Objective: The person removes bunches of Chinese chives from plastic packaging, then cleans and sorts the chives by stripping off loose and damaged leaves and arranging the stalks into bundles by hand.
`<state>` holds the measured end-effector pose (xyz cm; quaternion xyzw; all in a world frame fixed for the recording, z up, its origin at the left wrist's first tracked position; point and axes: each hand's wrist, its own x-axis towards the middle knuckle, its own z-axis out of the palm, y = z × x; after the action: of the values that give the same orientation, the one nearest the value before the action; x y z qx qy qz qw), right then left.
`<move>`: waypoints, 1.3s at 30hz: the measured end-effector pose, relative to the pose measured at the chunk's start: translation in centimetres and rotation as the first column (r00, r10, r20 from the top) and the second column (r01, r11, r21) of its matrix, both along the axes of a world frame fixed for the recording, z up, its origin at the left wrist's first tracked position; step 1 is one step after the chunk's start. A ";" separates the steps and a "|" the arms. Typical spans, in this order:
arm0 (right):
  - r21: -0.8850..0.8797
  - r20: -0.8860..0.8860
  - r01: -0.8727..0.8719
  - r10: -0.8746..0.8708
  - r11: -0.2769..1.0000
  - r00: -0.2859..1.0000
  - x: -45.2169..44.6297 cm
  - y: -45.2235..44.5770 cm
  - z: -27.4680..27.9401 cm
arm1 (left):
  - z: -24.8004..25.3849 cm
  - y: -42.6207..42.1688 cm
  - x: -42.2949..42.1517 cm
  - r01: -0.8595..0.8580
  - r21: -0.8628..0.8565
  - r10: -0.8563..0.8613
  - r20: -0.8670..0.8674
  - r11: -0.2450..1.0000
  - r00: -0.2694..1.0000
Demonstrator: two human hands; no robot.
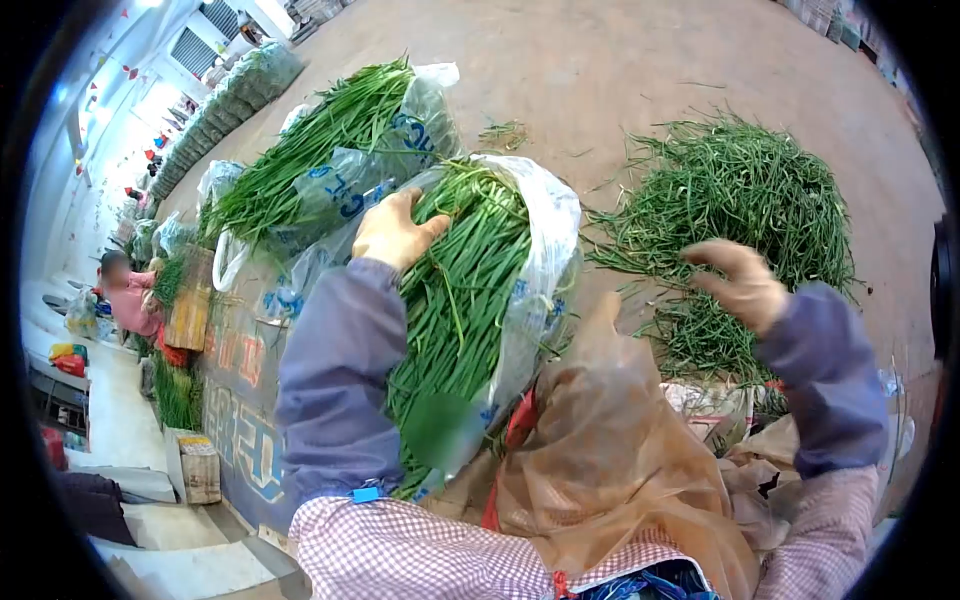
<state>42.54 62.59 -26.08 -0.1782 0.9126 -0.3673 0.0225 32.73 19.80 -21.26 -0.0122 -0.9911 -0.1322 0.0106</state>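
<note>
My left hand rests at the left edge of a bundle of long green garlic chives, its thumb apart from the fingers and leaves showing between them. A clear plastic bag with blue print wraps around this bundle. On the right, my right hand is raised in front of a loose, tangled heap of green stalks. Its fingers are bent but parted from the thumb, with nothing visible between them. Behind my left hand lies a second bundle of chives, partly inside another printed plastic bag.
A brown translucent apron covers my lap. At the left, a person in pink sits by more greens and a wooden crate. Filled bags line the far left wall. Scraps lie on the floor.
</note>
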 end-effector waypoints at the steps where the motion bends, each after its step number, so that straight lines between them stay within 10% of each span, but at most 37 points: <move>1: -0.050 -0.052 -0.056 0.053 0.997 0.997 -1.3 -3.8 -0.7 | -0.3 0.1 -1.1 -0.002 -0.080 0.007 0.071 0.997 0.997; 8: -0.291 -0.087 -0.355 0.345 0.888 0.934 -6.9 -16.9 -4.6 | -4.6 -1.8 -8.0 0.117 -0.017 -0.105 0.337 0.993 0.936; 16: -0.596 0.408 0.102 0.191 0.797 0.893 -7.3 -16.6 -7.5 | -4.3 -2.8 -10.2 0.238 0.051 -0.235 0.443 0.970 0.865; 21: -0.604 0.385 0.107 0.171 0.789 0.907 -7.3 -17.4 -7.6 | -6.0 -4.6 -12.3 -0.015 0.106 -0.034 0.449 0.994 0.893; 30: -0.801 0.407 0.280 0.138 0.529 0.903 -8.2 -17.4 -5.5 | -2.6 -7.6 -6.6 0.036 0.751 -0.127 0.065 0.660 0.990; 36: -0.570 -0.183 -0.249 0.175 0.783 0.967 -10.1 -24.8 -0.5 | 0.7 -6.0 0.1 0.183 0.745 -0.126 -0.133 0.641 0.983; 38: -0.686 -0.003 -0.193 0.262 0.702 0.965 -9.8 -27.9 0.5 | 1.1 -3.6 2.2 0.229 0.716 -0.101 -0.218 0.659 0.971; 39: -0.784 0.063 -0.150 0.317 0.603 0.946 -9.6 -29.6 1.1 | 0.3 -1.7 3.3 0.076 0.880 0.086 -0.131 0.470 0.988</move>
<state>32.94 33.01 -24.99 -0.2519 0.6300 -0.7300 0.0816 36.04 18.08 -20.99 -0.0126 -0.7772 -0.6222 0.0935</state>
